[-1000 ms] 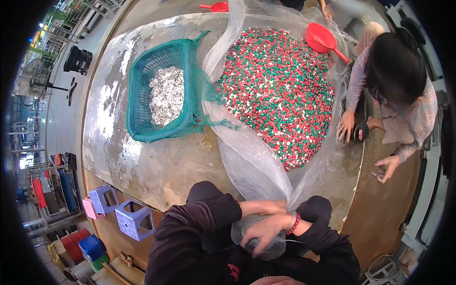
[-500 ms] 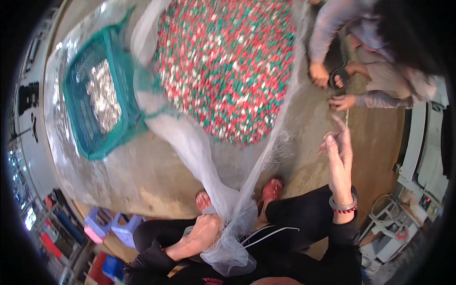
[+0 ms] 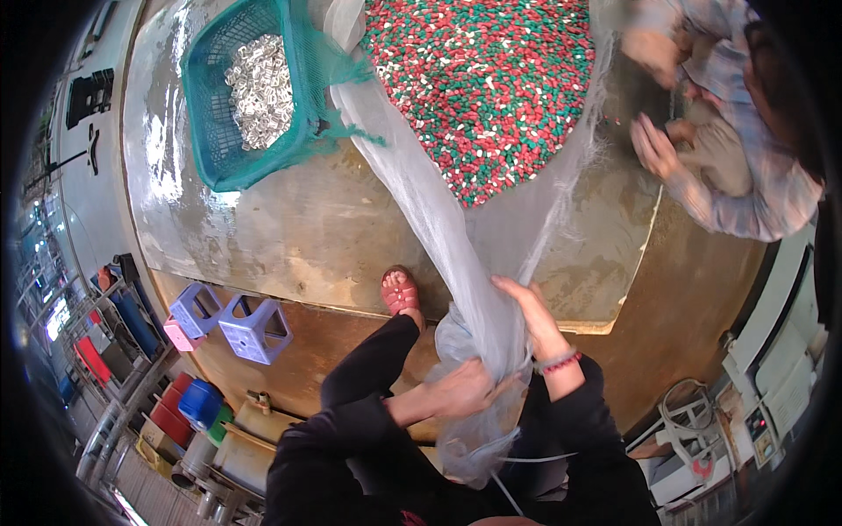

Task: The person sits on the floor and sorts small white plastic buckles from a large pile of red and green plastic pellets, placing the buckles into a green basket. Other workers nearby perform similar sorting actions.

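Observation:
A large white mesh net [image 3: 412, 175] lies spread on the wet floor, its near end gathered into a bunch between my legs. Heaped on it are many small red, green and white capsule-shaped pieces [image 3: 491, 88]. My left hand [image 3: 460, 388] is closed in a fist round the bunched mesh, and loose folds hang below it. Higher up on the right side of the bunch, my right hand [image 3: 537, 324] presses in with a finger stretched along the mesh; its other fingers are mostly hidden behind it. A thin white cord [image 3: 539, 458] crosses my lap.
A teal plastic basket [image 3: 203, 131] holding pale pieces [image 3: 261, 92] stands at the far left, green netting over its rim. Purple stools [image 3: 250, 331] stand near left. A person [image 3: 745, 149] crouches at the right, hands by the net's edge. A raised slab edge [image 3: 605, 327] runs past my feet.
My right hand has come in from the right, where it was open, to the bunched mesh. My left hand still grips the net. The view has shifted, and the crouching person's arms have moved.

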{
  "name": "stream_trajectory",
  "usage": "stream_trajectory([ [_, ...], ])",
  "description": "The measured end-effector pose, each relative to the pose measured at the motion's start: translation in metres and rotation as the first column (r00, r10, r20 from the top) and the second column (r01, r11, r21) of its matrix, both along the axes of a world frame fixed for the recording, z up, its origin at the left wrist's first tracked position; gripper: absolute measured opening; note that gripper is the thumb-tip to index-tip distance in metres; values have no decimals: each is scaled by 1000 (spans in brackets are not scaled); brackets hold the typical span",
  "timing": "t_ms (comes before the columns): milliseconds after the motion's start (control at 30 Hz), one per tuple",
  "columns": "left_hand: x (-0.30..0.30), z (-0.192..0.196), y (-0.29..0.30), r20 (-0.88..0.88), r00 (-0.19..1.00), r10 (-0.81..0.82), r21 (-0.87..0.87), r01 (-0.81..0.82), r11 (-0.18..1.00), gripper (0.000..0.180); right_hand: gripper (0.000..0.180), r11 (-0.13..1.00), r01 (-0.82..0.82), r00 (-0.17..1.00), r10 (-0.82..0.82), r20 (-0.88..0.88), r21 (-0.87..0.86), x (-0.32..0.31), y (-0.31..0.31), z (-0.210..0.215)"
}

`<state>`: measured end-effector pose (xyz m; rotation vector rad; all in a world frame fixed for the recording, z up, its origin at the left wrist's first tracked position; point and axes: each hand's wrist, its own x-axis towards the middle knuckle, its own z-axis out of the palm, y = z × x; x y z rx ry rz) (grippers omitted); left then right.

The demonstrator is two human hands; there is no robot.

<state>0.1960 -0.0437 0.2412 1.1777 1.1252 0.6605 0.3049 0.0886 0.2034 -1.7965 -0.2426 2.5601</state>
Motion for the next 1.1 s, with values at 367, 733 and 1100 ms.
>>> stream_trajectory([
  [367,91,91,-59,-120,673,729,-515,-670,534,55,53,966,255,964,-257,64,34,-28,-19,30],
  [733,-64,107,29,-609,584,536,-138,-744,653,95,45,712,-577,817,497,294,401,9,34,-28],
  [1100,-34,-121,165,-575,487,658,-433,-863,261,94,51,843,-425,894,335,297,328,13,29,-8],
])
